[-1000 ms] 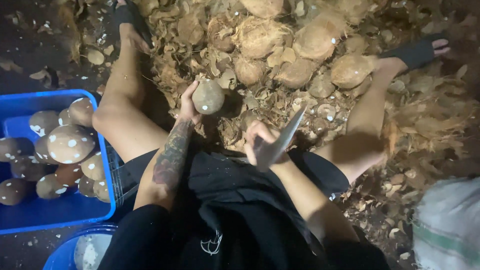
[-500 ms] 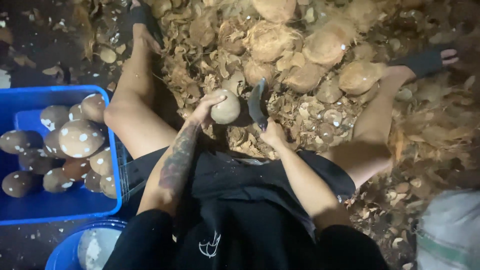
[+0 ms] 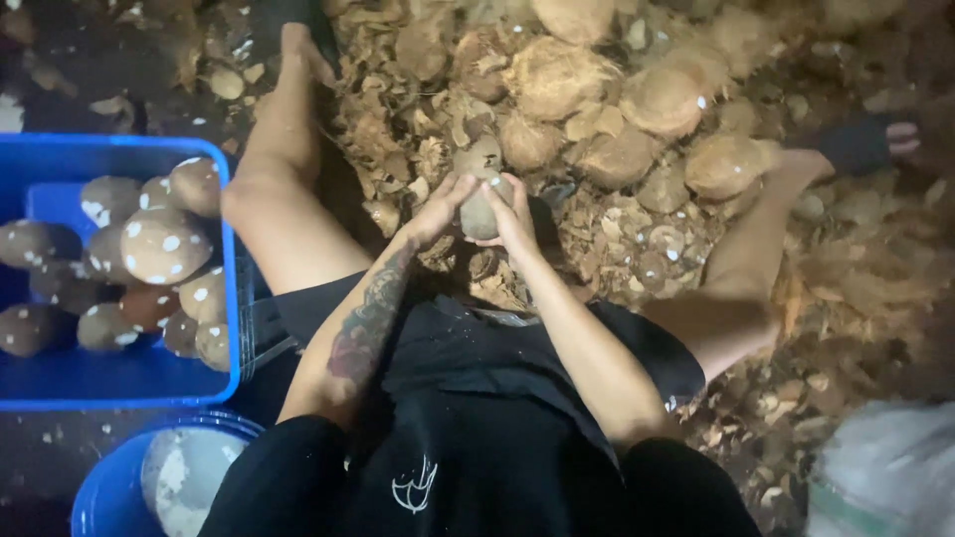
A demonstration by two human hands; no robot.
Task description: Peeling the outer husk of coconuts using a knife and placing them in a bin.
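Brown, round husked coconut (image 3: 480,211) is now being gripped by both the left hand (image 3: 436,211) and right hand (image 3: 517,214), the blade lowered, just right of the blue plastic crate (image 3: 119,383).

We count two hands, our left hand (image 3: 435,211) and right hand (image 3: 514,211), at the centre. One coconut (image 3: 480,214) sits between them. About eleven peeled coconuts (image 3: 159,246) lie at nine o'clock in one blue crate (image 3: 119,376). One blue bucket (image 3: 104,497) stands at seven o'clock.
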